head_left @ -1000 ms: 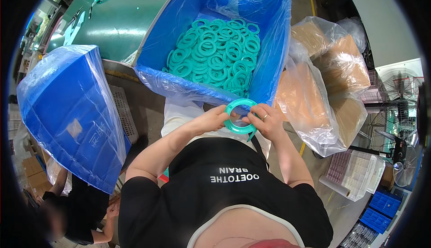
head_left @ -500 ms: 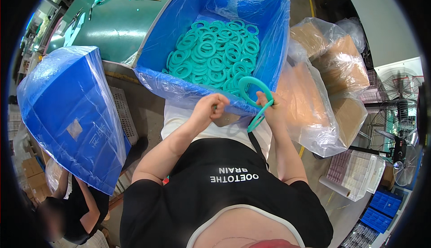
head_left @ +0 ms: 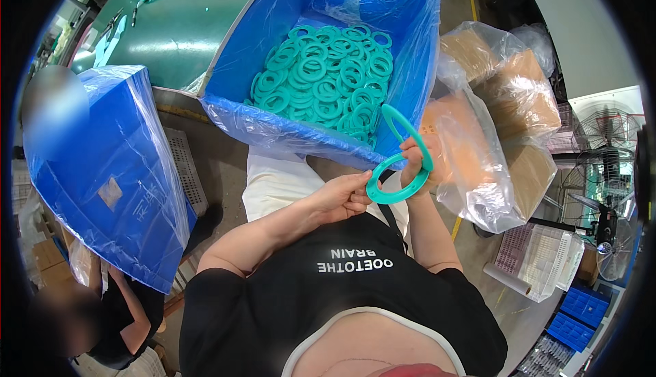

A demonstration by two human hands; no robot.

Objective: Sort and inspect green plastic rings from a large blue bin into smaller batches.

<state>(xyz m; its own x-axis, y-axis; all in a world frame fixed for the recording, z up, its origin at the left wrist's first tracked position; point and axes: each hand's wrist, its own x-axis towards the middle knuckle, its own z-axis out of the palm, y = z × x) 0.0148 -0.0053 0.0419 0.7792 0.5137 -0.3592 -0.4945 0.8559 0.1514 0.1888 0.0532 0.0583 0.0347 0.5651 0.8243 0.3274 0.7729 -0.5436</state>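
Note:
My right hand (head_left: 414, 164) grips two teal flat rings where they meet. One teal ring (head_left: 408, 131) stands up on edge above the fingers. The other teal ring (head_left: 395, 190) hangs lower and faces me, and my left hand (head_left: 339, 198) pinches its left rim. Both hands are held in front of my chest, just below the near wall of a blue bin (head_left: 287, 128) lined with clear plastic. A heap of several more teal rings (head_left: 321, 76) fills that bin.
A second blue bin (head_left: 102, 172) wrapped in plastic stands at my left. Brown boxes in clear bags (head_left: 506, 104) crowd the right. A green table (head_left: 178, 29) lies behind. Another person (head_left: 116, 315) sits lower left; a white tray (head_left: 540, 261), blue crates (head_left: 574, 315) and a fan (head_left: 608, 192) are at the right.
The ring held flat between both hands has come apart into two rings. My right hand rose toward the bin with them, and my left hand now pinches the lower one.

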